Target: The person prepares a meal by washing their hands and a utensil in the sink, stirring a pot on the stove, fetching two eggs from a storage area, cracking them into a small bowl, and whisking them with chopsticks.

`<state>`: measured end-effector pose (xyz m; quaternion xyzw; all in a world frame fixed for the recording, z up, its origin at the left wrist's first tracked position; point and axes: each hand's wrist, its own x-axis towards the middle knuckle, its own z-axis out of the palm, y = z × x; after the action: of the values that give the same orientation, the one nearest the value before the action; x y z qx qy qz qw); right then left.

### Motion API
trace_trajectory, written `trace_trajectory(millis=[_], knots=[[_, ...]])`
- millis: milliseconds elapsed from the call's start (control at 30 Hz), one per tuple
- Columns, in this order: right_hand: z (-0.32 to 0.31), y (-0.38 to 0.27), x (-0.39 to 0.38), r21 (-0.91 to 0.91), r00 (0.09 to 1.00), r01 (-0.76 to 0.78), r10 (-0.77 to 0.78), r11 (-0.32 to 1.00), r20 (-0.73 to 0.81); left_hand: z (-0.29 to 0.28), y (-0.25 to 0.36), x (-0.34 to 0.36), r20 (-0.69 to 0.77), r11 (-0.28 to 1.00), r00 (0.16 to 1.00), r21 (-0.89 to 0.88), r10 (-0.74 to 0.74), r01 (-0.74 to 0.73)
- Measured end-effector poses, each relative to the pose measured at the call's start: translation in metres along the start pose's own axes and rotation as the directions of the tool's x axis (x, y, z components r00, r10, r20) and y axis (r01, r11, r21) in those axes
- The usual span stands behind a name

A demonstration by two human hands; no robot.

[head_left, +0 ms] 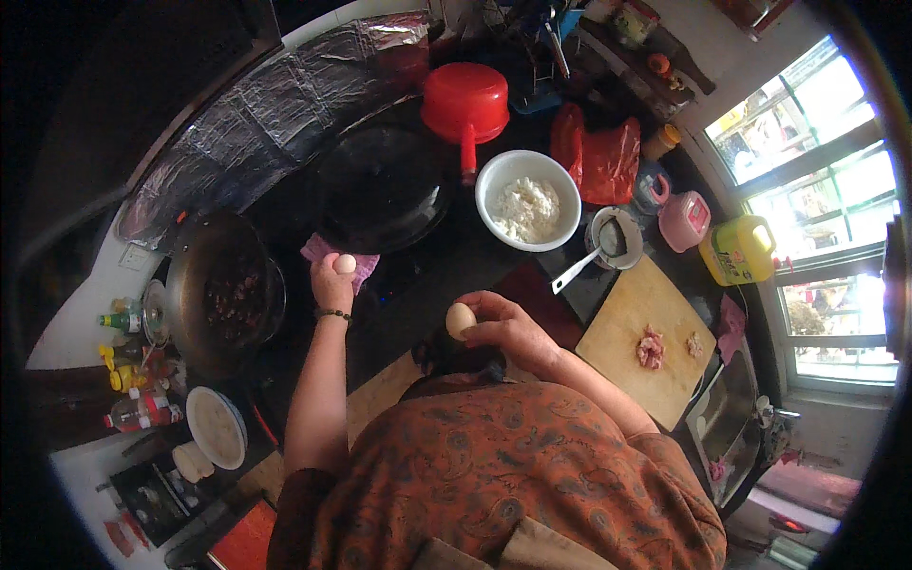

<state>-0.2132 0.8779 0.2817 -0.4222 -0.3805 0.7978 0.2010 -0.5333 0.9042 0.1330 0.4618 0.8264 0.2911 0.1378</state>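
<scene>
Foil (285, 128) at upper left, dark tabletop (475, 266), pale wall (731, 62), wooden shelf (617, 57), daylight through windows (807, 104) at right

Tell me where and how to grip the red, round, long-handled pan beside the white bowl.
Best by its straight red handle, probably from the person's side: the handle juts from the red, round pan toward the person, a narrow bar to close around. The round white bowl stands close on its right. The right hand holds a pale oval egg, so empty it first.
</scene>
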Motion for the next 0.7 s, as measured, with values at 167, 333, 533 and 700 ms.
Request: trace_trajectory(millis=[167,333,533,700], knots=[[0.003,0.007,0.017,-0.013,1.000,0.028,-0.028,1.000,-0.003,0.000,-0.007,0.004,0.007,1.000,1.000,-0.005,0.017,-0.017],[0.005,0.020,0.048,-0.028,0.999,0.019,-0.020,0.999,-0.040,-0.001,0.001,0.002,0.063,0.994,0.996,-0.095,0.063,-0.057],[-0.004,0.051,0.097,-0.047,0.997,-0.013,0.010,0.999,-0.074,0.001,0.002,0.006,0.062,0.995,0.993,-0.027,0.102,-0.100],[0.002,0.059,0.122,-0.217,0.977,0.059,-0.101,0.974,-0.187,-0.002,-0.006,0.007,0.033,0.997,0.997,0.033,0.063,-0.065]])
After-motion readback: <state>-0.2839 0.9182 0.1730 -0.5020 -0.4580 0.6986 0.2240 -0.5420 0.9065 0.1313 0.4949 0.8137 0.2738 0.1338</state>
